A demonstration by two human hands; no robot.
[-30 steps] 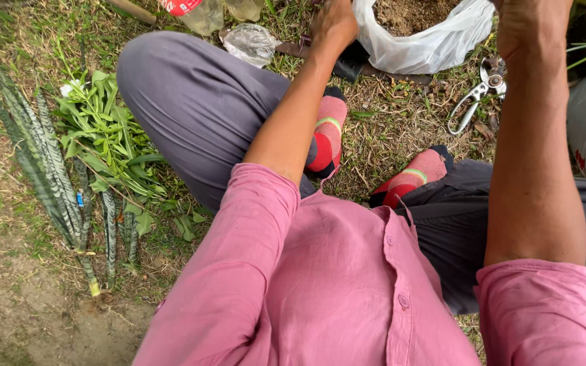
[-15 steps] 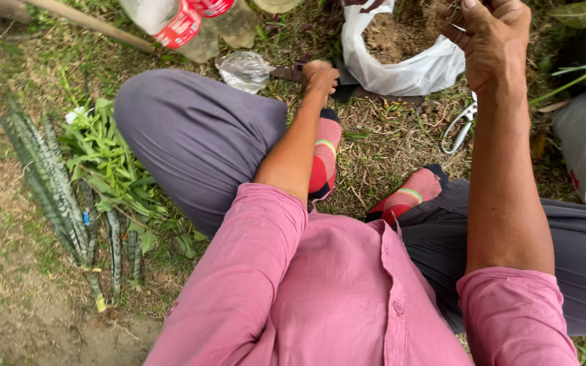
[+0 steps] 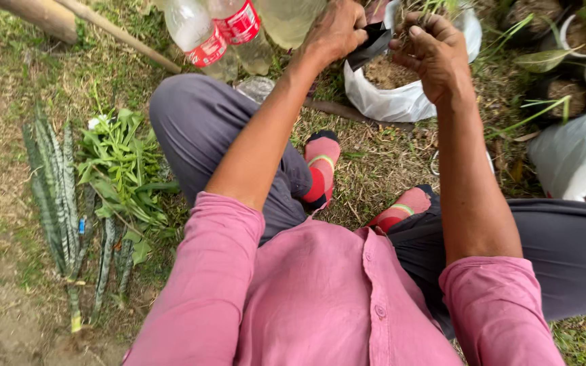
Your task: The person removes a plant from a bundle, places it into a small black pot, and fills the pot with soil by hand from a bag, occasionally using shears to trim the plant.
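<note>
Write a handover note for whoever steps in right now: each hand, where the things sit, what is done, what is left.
Left hand: raised, gripping one edge of a small black bag.
Right hand: raised at the bag's other edge, fingers curled; its grip is unclear.
Things: the bag is held over a white sack of soil. Plastic bottles stand to the left. Cut striped leaves and green cuttings lie on the grass by the left knee.
Done: bag picked up.
Left: no soil or cutting shows in the bag.

Patchy grass ground (image 3: 28, 102) with cut striped leaves (image 3: 55, 196), plastic bottles (image 3: 218, 34), white soil bag (image 3: 401, 102).
</note>
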